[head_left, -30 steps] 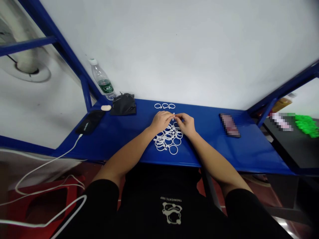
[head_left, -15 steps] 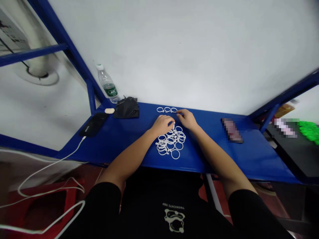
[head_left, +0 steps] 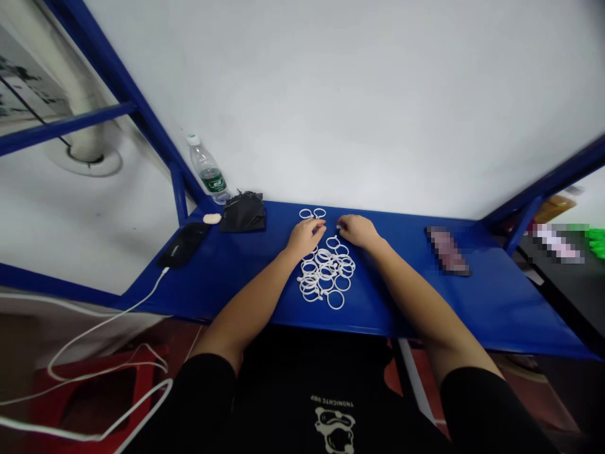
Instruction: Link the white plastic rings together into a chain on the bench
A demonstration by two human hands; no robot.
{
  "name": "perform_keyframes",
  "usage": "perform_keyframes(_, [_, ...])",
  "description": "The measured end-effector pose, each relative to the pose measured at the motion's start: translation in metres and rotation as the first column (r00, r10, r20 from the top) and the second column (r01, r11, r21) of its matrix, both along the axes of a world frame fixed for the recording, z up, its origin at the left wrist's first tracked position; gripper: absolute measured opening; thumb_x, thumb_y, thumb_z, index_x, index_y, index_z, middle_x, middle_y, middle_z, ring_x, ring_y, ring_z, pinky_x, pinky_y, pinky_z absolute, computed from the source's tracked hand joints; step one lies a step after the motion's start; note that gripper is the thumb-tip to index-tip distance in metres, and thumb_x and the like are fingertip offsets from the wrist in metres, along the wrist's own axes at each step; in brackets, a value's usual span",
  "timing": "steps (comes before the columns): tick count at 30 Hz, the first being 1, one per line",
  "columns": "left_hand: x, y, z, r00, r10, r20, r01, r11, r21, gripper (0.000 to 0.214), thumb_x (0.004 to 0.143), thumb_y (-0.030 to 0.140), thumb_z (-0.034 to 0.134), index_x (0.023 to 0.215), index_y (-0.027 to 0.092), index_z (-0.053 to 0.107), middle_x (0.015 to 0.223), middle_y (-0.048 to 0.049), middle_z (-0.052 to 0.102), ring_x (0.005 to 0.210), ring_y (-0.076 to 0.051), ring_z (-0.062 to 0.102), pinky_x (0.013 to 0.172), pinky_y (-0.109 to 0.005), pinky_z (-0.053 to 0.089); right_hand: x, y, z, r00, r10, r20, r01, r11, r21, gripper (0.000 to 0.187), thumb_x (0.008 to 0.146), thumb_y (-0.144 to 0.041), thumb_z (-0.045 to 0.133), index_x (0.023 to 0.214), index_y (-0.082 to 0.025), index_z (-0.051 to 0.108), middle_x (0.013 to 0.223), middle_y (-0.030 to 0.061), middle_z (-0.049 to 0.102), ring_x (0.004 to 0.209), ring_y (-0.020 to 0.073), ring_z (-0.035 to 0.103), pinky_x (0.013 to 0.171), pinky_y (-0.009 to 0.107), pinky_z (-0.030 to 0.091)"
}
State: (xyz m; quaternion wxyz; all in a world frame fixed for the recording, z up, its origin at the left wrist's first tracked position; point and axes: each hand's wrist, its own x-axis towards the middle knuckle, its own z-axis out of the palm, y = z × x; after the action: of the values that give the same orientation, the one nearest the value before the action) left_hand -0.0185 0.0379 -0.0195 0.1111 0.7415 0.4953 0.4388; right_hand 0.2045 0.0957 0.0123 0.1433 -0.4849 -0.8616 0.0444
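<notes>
A heap of white plastic rings (head_left: pixel 327 272) lies on the blue shelf (head_left: pixel 236 277) in front of me. Two more white rings (head_left: pixel 312 213) lie in a row near the wall. My left hand (head_left: pixel 306 236) rests at the far end of the heap with its fingers bent, and I cannot see what they hold. My right hand (head_left: pixel 358 231) sits just right of it, fingers curled, with a small white piece showing at its fingertips. The two hands are a few centimetres apart, between the row and the heap.
At the far left of the shelf stand a water bottle (head_left: pixel 208 170), a black pouch (head_left: pixel 244 213), a small beige object (head_left: pixel 212 219) and a black phone (head_left: pixel 183 244) with a white cable (head_left: pixel 108 318). A blurred phone (head_left: pixel 448 251) lies to the right. Blue frame posts rise on both sides.
My hands came apart from a joined pinch. The right hand reached to the row by the wall and drew back a little. The left hand settled on the heap.
</notes>
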Motion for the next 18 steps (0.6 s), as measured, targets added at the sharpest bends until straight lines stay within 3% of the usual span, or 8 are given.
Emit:
perform_keyframes(2, [0.001, -0.002, 0.001, 0.999, -0.035, -0.023, 0.035, 0.999, 0.016, 0.020, 0.102, 0.022, 0.072, 0.121, 0.019, 0.079, 0.110, -0.0085, 0.083, 0.097, -0.021, 0.078, 0.093, -0.039, 0.062, 0.002, -0.013, 0.008, 0.981, 0.015, -0.196, -0.013, 1.000, 0.013, 0.021, 0.088, -0.020, 0.070, 0.107, -0.023, 0.080, 0.093, 0.0068, 0.081, 0.081, 0.0248, 0.072, 0.072, 0.034, 0.053])
perform_keyframes(4, [0.003, -0.007, 0.003, 0.996, -0.063, -0.059, 0.067, 0.995, 0.069, 0.022, 0.104, 0.024, 0.070, 0.124, 0.019, 0.079, 0.115, -0.0093, 0.083, 0.104, -0.023, 0.077, 0.097, -0.041, 0.061, 0.001, -0.028, 0.013, 0.893, 0.041, -0.448, -0.021, 0.999, 0.049, 0.020, 0.094, -0.027, 0.068, 0.110, -0.022, 0.079, 0.089, 0.0044, 0.080, 0.073, 0.0203, 0.069, 0.072, 0.033, 0.054])
perform_keyframes(6, [0.005, -0.013, 0.006, 0.994, -0.059, -0.095, 0.070, 0.990, 0.123, 0.022, 0.107, 0.024, 0.066, 0.124, 0.021, 0.080, 0.117, -0.0093, 0.083, 0.108, -0.024, 0.077, 0.099, -0.043, 0.059, -0.002, -0.043, 0.015, 0.802, 0.071, -0.593, -0.055, 0.997, 0.045, 0.022, 0.098, -0.037, 0.067, 0.107, -0.022, 0.079, 0.085, 0.0036, 0.079, 0.067, 0.0177, 0.066, 0.067, 0.031, 0.052])
perform_keyframes(9, [0.008, -0.018, 0.008, 0.990, -0.034, -0.137, 0.057, 0.983, 0.173, 0.020, 0.107, 0.023, 0.064, 0.115, 0.021, 0.082, 0.111, -0.0083, 0.084, 0.104, -0.024, 0.078, 0.096, -0.043, 0.057, -0.008, -0.059, 0.011, 0.734, 0.093, -0.673, -0.114, 0.993, 0.012, 0.024, 0.098, -0.042, 0.068, 0.102, -0.021, 0.078, 0.080, 0.0029, 0.077, 0.065, 0.0167, 0.064, 0.063, 0.029, 0.050])
perform_keyframes(13, [0.007, -0.018, 0.009, 0.989, -0.020, -0.146, 0.055, 0.968, 0.244, 0.017, 0.105, 0.023, 0.064, 0.103, 0.021, 0.081, 0.101, -0.0073, 0.084, 0.096, -0.023, 0.077, 0.090, -0.040, 0.056, -0.012, -0.068, 0.005, 0.720, 0.127, -0.682, -0.160, 0.987, 0.015, 0.021, 0.100, -0.041, 0.067, 0.098, -0.022, 0.077, 0.080, 0.0023, 0.077, 0.068, 0.0166, 0.065, 0.066, 0.029, 0.051])
perform_keyframes(18, [0.003, -0.018, 0.014, 0.986, -0.092, -0.139, 0.133, 0.936, 0.325, 0.022, 0.106, 0.028, 0.062, 0.089, 0.021, 0.074, 0.090, -0.0059, 0.079, 0.086, -0.020, 0.071, 0.084, -0.036, 0.055, -0.014, -0.071, 0.002, 0.677, 0.163, -0.718, -0.212, 0.977, 0.023, 0.021, 0.102, -0.039, 0.065, 0.098, -0.022, 0.077, 0.076, 0.0001, 0.073, 0.065, 0.0152, 0.062, 0.063, 0.028, 0.048])
